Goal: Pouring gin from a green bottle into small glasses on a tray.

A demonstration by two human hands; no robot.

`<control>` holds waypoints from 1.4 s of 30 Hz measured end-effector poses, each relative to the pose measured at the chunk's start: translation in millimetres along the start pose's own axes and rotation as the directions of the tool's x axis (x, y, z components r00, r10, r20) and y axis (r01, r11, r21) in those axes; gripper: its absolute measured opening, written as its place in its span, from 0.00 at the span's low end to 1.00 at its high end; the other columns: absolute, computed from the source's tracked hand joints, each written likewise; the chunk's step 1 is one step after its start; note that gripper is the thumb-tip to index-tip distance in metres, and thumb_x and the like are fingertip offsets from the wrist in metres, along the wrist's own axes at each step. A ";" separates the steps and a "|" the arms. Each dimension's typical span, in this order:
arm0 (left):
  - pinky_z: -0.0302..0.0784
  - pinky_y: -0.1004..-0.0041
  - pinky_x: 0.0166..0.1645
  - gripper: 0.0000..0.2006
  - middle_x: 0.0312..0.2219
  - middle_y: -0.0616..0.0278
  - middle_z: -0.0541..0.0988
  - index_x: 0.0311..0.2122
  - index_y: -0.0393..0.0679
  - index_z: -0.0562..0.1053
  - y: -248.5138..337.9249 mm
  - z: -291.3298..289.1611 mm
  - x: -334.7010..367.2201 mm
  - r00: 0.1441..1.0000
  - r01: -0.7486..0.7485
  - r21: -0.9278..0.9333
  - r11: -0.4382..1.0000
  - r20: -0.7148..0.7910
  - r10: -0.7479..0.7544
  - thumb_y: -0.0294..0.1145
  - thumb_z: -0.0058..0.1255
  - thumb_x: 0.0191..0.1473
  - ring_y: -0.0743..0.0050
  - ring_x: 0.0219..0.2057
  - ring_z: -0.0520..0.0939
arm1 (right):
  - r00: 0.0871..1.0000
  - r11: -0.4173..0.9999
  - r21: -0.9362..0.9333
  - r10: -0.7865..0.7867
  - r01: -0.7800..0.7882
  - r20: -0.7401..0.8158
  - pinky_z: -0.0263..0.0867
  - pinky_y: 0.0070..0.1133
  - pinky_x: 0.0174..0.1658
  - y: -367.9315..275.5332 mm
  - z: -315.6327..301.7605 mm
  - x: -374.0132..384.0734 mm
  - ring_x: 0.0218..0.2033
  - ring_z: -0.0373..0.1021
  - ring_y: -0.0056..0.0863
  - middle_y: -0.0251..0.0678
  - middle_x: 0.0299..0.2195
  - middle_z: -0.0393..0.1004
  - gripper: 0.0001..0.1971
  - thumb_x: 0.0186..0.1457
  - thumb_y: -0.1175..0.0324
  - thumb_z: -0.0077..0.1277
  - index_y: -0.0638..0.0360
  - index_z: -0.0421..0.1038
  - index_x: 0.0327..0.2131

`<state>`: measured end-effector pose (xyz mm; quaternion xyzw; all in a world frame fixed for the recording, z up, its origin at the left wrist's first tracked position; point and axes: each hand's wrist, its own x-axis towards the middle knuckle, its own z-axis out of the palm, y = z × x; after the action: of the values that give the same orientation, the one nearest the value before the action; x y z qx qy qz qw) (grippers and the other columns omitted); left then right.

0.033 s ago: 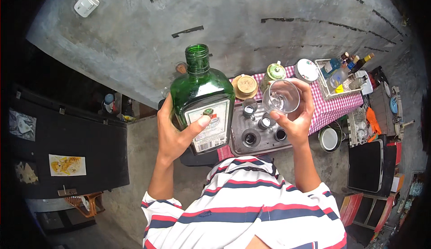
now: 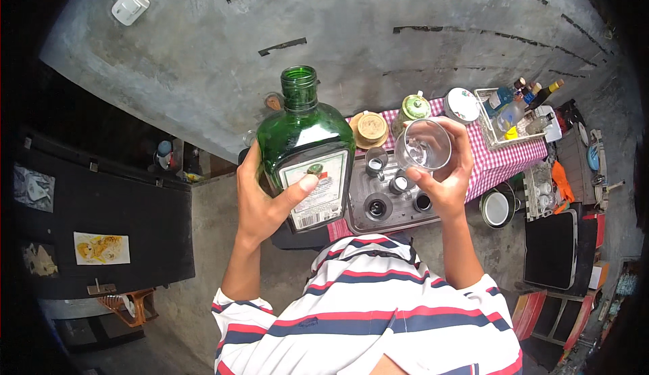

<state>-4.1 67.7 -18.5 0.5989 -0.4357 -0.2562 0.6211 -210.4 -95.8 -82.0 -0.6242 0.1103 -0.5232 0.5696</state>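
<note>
A large green glass bottle [image 2: 311, 135] with a pale label and an uncapped neck is upright in my left hand [image 2: 265, 203]. My thumb presses on the label; the other fingers pass behind the glass. Level with it, my right hand [image 2: 451, 172] grips a clear drinking glass [image 2: 424, 145] by its side, its round mouth facing up toward me. Behind and below both hands lies a metal tray [image 2: 368, 223] bearing several small cups, among them a dark cup [image 2: 378, 207]. The glass and the bottle are apart.
On a red-checked tablecloth [image 2: 497, 165] stand a woven-lidded pot [image 2: 371, 128], a green-lidded jar [image 2: 416, 107], a round white tin [image 2: 462, 106] and a basket [image 2: 524, 138] of bottles. A pail [image 2: 497, 209] sits right of the table. A grey wall [image 2: 351, 30] rises behind.
</note>
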 end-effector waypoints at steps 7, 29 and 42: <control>0.77 0.72 0.41 0.31 0.32 0.54 0.82 0.46 0.32 0.71 18.6 -0.2 2.7 0.969 -0.203 0.350 0.915 0.207 0.136 0.37 0.70 0.38 0.69 0.34 0.84 | 0.998 0.999 0.008 -0.033 0.033 0.047 0.66 0.27 0.56 -17.6 6.2 0.1 0.50 0.71 0.30 0.43 0.46 0.74 0.37 0.38 0.73 0.70 0.64 0.62 0.53; 0.78 0.70 0.37 0.31 0.31 0.51 0.81 0.43 0.34 0.68 62.4 3.3 10.5 0.832 -0.247 0.636 0.731 0.526 -0.177 0.39 0.72 0.37 0.63 0.32 0.86 | 0.999 0.995 -0.100 0.014 -0.009 0.051 0.66 0.28 0.55 -16.7 -7.0 -22.7 0.49 0.73 0.32 0.44 0.46 0.75 0.38 0.35 0.72 0.72 0.67 0.65 0.52; 0.78 0.65 0.37 0.30 0.30 0.47 0.80 0.42 0.33 0.69 59.5 7.0 16.5 0.775 -0.297 0.724 0.623 0.564 -0.285 0.40 0.71 0.37 0.53 0.31 0.85 | 0.999 0.961 -0.274 -0.014 0.024 0.038 0.68 0.26 0.50 2.9 -17.2 -37.2 0.44 0.74 0.30 0.39 0.43 0.77 0.35 0.32 0.67 0.73 0.63 0.71 0.48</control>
<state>-14.0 59.2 42.2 0.6831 -0.6859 -0.2233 0.1141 -238.4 -79.7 -107.3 -0.7074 0.1658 -0.4972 0.4743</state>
